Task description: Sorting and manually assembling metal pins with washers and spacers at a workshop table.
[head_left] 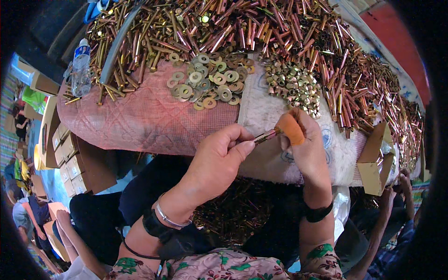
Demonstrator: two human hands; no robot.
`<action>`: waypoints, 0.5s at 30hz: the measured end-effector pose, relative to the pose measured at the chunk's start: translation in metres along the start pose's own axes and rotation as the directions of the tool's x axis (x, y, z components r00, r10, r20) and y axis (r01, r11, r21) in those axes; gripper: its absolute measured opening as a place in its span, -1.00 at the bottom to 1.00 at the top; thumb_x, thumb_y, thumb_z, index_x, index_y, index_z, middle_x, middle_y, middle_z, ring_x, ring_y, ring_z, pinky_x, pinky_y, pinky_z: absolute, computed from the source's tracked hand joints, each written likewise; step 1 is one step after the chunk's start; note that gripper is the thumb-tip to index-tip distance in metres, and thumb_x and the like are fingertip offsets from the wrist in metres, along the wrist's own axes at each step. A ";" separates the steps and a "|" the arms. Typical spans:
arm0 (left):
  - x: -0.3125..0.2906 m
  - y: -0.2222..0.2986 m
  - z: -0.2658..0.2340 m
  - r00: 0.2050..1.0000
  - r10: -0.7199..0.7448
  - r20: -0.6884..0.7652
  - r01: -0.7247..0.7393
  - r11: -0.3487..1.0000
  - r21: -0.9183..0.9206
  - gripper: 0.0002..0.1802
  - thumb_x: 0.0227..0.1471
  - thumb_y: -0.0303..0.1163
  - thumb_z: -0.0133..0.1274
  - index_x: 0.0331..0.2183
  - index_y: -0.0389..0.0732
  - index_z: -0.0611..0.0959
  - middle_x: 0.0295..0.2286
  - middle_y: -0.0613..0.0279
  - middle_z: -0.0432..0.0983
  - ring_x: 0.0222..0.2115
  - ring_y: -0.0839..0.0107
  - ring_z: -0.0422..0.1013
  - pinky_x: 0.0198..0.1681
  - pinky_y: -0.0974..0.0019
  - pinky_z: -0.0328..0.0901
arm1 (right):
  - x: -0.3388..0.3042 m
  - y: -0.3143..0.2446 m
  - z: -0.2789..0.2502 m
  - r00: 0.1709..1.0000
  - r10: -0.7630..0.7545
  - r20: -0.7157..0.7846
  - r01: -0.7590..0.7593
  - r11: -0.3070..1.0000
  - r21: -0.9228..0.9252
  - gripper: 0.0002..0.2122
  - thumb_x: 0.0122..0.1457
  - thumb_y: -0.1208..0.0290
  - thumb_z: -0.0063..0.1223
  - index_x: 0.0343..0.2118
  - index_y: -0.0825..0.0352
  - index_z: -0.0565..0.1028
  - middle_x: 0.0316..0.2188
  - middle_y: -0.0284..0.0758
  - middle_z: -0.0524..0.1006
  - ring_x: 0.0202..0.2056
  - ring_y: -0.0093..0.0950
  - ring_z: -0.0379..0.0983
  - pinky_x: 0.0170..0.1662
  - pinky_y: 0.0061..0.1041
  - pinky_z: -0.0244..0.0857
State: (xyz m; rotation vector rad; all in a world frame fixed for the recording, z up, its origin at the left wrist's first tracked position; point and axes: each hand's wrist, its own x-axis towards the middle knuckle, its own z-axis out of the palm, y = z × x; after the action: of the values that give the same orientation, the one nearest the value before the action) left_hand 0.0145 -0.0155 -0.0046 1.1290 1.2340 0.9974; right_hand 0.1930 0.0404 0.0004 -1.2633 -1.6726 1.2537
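Observation:
Between my hands, above the front of the cloth-covered work surface, is a metal anchor bolt (265, 136) with a sleeve. My left hand (212, 165) pinches one end between thumb and fingers. At the other end, the fingers of my right hand (310, 142) close around the tip, and an orange finger cover (290, 129) shows there; the tip itself is hidden. Just beyond my right hand sits a heap of small shiny cone nuts (293, 85). Flat washers (204, 85) lie in a loose pile to their left.
Long bolts (140, 49) heap at the far left, metal sleeves (343, 93) at the right. A clear plastic bottle (81, 70) stands left. Cardboard boxes (74, 165) are at the lower left, and an open carton (372, 170) is at right, where another person's hands (389, 193) work.

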 end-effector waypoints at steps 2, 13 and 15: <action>0.000 0.001 0.000 1.000 -0.004 -0.015 0.004 1.000 0.004 -0.91 0.03 -0.43 -0.05 -0.36 -0.21 0.48 -0.64 0.54 0.23 -0.65 0.76 0.09 -0.63 0.63 0.00 | 0.000 -0.002 0.006 0.994 -0.084 -0.070 0.091 0.990 0.107 -0.92 0.11 0.49 -0.07 -0.44 0.39 0.38 -0.63 -0.46 0.36 -0.63 -0.69 0.24 -0.57 -0.70 0.12; -0.001 0.001 -0.004 1.000 -0.011 0.014 0.010 0.998 0.064 -0.91 0.03 -0.47 -0.06 -0.36 -0.25 0.48 -0.56 0.52 0.26 -0.53 0.72 0.11 -0.49 0.59 0.06 | -0.001 -0.006 0.009 0.988 -0.131 -0.076 0.130 0.991 -0.021 -0.91 0.07 0.48 -0.01 -0.44 0.39 0.38 -0.62 -0.44 0.40 -0.59 -0.65 0.28 -0.52 -0.62 0.18; 0.000 -0.001 -0.002 1.000 0.014 0.019 -0.015 1.000 0.021 -0.91 0.03 -0.47 -0.06 -0.37 -0.25 0.48 -0.56 0.52 0.26 -0.52 0.72 0.12 -0.49 0.59 0.06 | 0.000 -0.001 0.003 0.986 -0.160 -0.056 0.141 0.959 -0.247 -0.90 0.06 0.47 0.00 -0.45 0.39 0.38 -0.61 -0.45 0.40 -0.58 -0.64 0.29 -0.52 -0.62 0.19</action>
State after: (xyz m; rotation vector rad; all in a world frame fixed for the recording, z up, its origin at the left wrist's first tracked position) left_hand 0.0123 -0.0159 -0.0055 1.1627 1.2254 0.9843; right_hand 0.1906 0.0395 0.0004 -1.2792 -1.8712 0.9207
